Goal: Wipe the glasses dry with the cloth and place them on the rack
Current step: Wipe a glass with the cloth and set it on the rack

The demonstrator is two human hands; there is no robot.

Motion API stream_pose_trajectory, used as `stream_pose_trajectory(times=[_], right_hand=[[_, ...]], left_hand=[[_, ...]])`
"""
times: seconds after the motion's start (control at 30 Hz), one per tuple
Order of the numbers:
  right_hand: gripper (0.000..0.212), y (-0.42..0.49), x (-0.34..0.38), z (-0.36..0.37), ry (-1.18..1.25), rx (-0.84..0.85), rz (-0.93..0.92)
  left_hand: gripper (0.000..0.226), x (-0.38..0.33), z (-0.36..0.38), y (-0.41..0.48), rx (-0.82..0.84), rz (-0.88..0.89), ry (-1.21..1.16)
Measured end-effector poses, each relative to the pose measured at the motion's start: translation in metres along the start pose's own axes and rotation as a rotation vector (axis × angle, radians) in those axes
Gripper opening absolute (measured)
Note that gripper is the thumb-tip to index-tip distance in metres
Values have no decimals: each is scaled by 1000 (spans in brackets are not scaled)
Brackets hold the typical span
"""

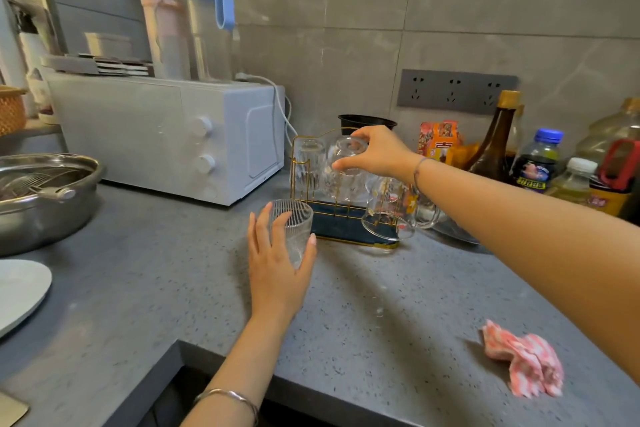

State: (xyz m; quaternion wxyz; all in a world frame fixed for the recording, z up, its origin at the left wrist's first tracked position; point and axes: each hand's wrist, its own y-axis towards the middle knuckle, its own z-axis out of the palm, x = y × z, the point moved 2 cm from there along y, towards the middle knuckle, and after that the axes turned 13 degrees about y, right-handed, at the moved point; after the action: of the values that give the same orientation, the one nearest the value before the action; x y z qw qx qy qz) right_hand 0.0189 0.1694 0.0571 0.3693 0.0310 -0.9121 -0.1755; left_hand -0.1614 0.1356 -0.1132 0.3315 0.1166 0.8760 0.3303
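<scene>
A gold wire rack (341,218) with a dark blue base stands on the grey counter. One ribbed glass (307,163) hangs upside down on its left pegs. My right hand (375,152) grips the base of an upside-down clear glass (346,177) over the rack's middle. A clear mug with a handle (391,208) leans on the rack's right side. My left hand (277,260) curls round an upright ribbed glass (294,229) standing on the counter in front of the rack. The pink-and-white checked cloth (524,359) lies crumpled at the counter's right front.
A white microwave (166,135) with bottles on top stands left of the rack. A steel pot (41,198) and a white plate (20,291) sit at far left. Sauce and oil bottles (540,163) crowd the right back. The counter's front edge (311,367) steps inward near me.
</scene>
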Motion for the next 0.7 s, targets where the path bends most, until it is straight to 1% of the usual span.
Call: stream_pose_trajectory(times=[0.17,0.37,0.7], right_hand=[[81,2,-7,4,-35,22,45],[80,4,-11,9,-121,69,34],[79,4,-13,16,-236,87,12]], left_hand=[[70,1,1,1,-4,-2,-3],[67,0,1,1,-22,0,-8],[66,1,1,1,-28,12,6]])
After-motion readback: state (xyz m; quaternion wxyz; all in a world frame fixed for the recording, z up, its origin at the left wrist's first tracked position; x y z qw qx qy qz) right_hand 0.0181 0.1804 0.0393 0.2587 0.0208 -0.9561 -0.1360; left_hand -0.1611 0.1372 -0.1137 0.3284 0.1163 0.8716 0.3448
